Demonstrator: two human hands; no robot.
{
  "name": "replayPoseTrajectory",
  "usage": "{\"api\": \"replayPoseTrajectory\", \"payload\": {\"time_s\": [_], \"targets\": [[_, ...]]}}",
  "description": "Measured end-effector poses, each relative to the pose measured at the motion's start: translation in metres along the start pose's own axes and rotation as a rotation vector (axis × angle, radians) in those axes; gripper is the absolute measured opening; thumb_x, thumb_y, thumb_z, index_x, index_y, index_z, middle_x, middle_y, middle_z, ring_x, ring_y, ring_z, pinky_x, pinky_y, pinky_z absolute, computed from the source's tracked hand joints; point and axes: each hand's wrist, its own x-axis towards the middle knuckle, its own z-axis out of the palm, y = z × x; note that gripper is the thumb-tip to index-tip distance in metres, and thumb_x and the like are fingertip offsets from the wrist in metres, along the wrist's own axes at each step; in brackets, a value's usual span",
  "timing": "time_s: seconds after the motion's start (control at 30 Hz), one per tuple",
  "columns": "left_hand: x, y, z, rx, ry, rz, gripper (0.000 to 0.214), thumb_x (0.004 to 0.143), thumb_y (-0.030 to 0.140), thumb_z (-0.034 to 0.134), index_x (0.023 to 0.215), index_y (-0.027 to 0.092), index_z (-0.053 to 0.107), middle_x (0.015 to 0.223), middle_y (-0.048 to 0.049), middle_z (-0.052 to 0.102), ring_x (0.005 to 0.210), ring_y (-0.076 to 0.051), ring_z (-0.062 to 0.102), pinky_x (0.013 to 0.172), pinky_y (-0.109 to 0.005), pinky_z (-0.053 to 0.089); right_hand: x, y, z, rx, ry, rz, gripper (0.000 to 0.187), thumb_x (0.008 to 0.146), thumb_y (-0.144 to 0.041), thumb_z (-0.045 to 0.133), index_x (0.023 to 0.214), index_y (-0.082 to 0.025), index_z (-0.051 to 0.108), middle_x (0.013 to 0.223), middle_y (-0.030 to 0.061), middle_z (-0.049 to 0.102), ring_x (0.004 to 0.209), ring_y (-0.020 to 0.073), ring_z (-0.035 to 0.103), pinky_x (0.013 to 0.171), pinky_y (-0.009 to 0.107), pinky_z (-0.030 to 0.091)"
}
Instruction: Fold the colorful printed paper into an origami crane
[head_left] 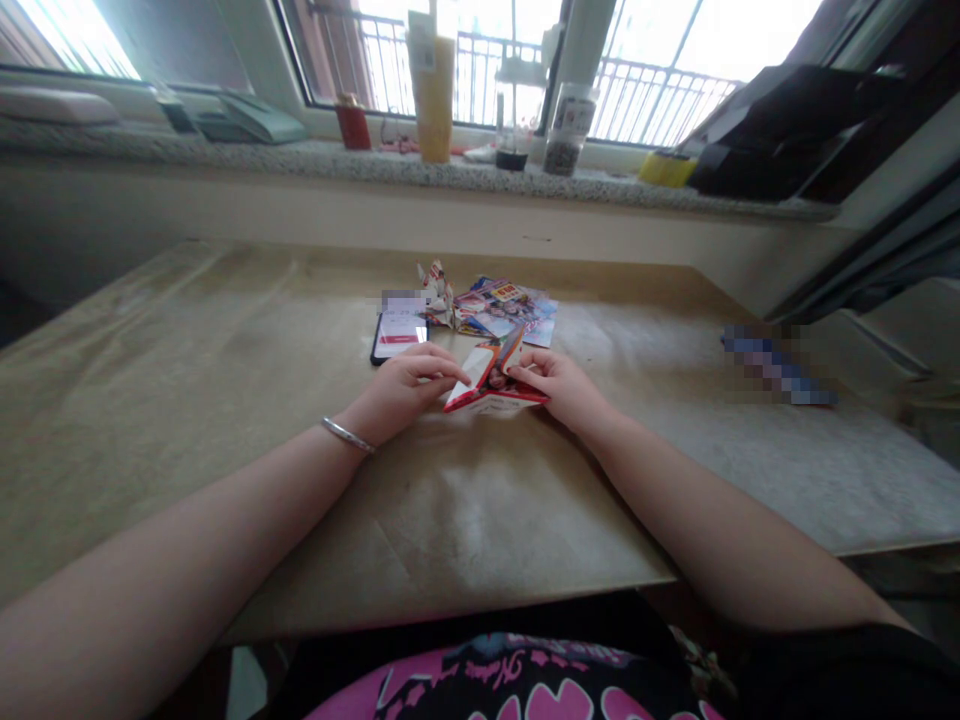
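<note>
Both hands meet on a folded piece of red and white printed paper lying on the brown paper-covered table. My left hand, with a silver bangle on its wrist, pinches the paper's left flap between closed fingers. My right hand grips the right flap, fingers curled. Just behind lie a finished paper crane, a stack of colourful printed sheets and a phone with its screen lit.
A granite window sill runs behind the table with a yellow bottle, a red tin, jars and a black bag. A blurred object lies at the table's right. The table's near edge is at my lap.
</note>
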Motion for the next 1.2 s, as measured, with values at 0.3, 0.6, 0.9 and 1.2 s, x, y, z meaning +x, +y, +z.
{"api": "replayPoseTrajectory", "payload": {"time_s": [0.3,0.6,0.9,1.2], "targets": [[0.001,-0.003,-0.004,0.002,0.112,-0.072,0.023,0.080,0.032,0.054,0.079,0.018,0.072,0.087,-0.0058,0.065,0.084,-0.017,0.059,0.084,-0.031,0.047,-0.003,-0.010,-0.006,-0.109,0.092,0.034,0.040,0.068,-0.054,0.070,0.071,-0.020,0.050,0.065,0.0010,0.067,0.052,0.0132,0.063,0.040,0.019,0.034],[-0.001,0.004,-0.001,-0.019,0.056,-0.140,0.033,0.080,0.035,0.053,0.103,0.015,0.067,0.091,-0.0061,0.068,0.077,-0.016,0.061,0.070,-0.026,0.051,-0.001,-0.003,-0.004,-0.183,0.055,-0.107,0.036,0.068,-0.052,0.070,0.069,-0.021,0.052,0.056,-0.0033,0.058,0.053,0.0122,0.055,0.046,0.022,0.039],[-0.002,0.004,0.002,0.042,0.064,-0.071,0.030,0.083,0.034,0.049,0.096,0.016,0.070,0.092,-0.0059,0.070,0.080,-0.016,0.062,0.074,-0.027,0.051,-0.005,-0.002,0.002,-0.255,0.080,-0.208,0.027,0.077,-0.047,0.062,0.080,-0.021,0.054,0.059,-0.0042,0.056,0.052,0.0102,0.050,0.050,0.023,0.036],[-0.003,0.005,0.006,-0.040,0.113,-0.167,0.029,0.081,0.038,0.056,0.093,0.014,0.069,0.089,-0.0068,0.071,0.080,-0.018,0.065,0.075,-0.029,0.051,-0.010,-0.006,0.003,-0.391,0.116,-0.362,0.009,0.084,-0.029,0.053,0.088,-0.022,0.052,0.062,-0.0068,0.050,0.049,0.0070,0.045,0.049,0.021,0.036]]}}
